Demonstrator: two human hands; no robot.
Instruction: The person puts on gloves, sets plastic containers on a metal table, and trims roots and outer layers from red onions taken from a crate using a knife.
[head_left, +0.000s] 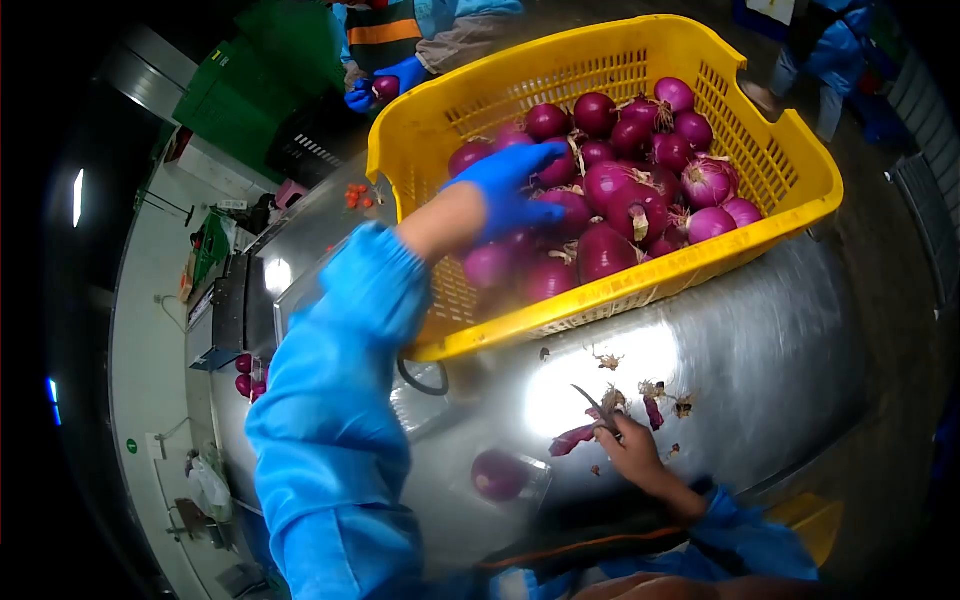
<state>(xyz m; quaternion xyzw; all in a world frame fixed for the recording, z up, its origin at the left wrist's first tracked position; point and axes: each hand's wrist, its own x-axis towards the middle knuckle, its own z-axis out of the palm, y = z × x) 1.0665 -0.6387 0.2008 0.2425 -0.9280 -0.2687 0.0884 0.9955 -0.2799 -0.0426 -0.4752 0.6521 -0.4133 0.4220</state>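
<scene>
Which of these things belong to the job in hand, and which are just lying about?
Likely in the job:
yellow crate
red onions, under the left hand
curved knife, in the right hand
loose onion on the metal table

Likely just lying about:
onion scraps near the knife
small red pieces left of the crate
white plastic bag

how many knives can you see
1: the knife with a curved blade, in the person's right hand, near the onion scraps. Others may be hidden.
</scene>
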